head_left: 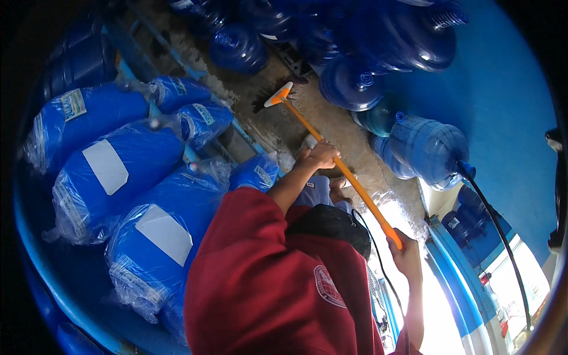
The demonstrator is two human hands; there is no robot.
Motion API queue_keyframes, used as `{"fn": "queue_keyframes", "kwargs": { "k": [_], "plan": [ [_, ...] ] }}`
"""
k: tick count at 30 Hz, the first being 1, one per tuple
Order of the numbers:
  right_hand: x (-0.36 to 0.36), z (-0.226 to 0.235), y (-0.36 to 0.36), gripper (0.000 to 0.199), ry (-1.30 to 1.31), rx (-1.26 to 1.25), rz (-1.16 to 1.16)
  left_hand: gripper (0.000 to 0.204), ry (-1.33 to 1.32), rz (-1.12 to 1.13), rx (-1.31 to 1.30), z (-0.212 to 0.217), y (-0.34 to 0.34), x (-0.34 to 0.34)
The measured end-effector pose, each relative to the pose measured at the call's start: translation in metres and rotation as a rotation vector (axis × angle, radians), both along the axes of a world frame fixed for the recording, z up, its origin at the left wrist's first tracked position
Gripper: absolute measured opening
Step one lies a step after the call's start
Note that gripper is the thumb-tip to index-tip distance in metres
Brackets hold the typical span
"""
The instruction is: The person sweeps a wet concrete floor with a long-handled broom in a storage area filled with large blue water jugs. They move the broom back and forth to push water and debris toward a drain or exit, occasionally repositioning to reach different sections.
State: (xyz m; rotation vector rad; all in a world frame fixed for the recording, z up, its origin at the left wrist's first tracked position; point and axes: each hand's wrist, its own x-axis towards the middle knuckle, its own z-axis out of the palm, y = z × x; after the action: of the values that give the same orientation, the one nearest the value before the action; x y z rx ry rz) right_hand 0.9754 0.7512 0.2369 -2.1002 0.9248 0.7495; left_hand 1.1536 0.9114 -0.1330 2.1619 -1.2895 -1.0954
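Note:
Both my hands are closed round the orange pole of a long-handled floor brush (pixel 364 195). My left hand (pixel 323 155) grips it around the middle. Close to the pole's near end is my right hand (pixel 406 253), wrapped round it. The brush head (pixel 279 94), orange and white with dark bristles, is at the far end, at the wet-looking concrete floor (pixel 254 86). Several blue water jugs surround that patch, the nearest being a round-shouldered jug (pixel 350 83) right of the head.
At the left, several plastic-wrapped blue containers (pixel 121 160) lie by a blue metal rail (pixel 242 133). More clear blue jugs (pixel 429 148) line the blue wall (pixel 500 77) on the right. A black hose or cable (pixel 503 236) hangs there. Bright light falls near a doorway.

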Motion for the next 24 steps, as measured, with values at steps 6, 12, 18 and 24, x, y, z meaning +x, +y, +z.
{"fn": "queue_keyframes", "kwargs": {
  "k": [6, 12, 18, 24],
  "plan": [
    [0.007, 0.0, 0.014, 0.034, 0.024, 0.033, 0.056, 0.02, -0.122, 0.088, 0.022, 0.007, 0.017, 0.006],
    [-0.04, 0.05, -0.002, 0.033, 0.134, -0.061, -0.004, 0.022, -0.009, 0.032, -0.11, 0.031, -0.024, -0.055],
    [-0.098, 0.053, -0.025, 0.035, 0.116, -0.059, -0.018, 0.018, 0.162, -0.265, 0.065, 0.029, -0.056, -0.102],
    [-0.09, -0.034, -0.026, 0.033, -0.097, 0.057, 0.032, 0.025, -0.018, -0.116, 0.268, -0.005, -0.013, -0.057]
  ]
}}
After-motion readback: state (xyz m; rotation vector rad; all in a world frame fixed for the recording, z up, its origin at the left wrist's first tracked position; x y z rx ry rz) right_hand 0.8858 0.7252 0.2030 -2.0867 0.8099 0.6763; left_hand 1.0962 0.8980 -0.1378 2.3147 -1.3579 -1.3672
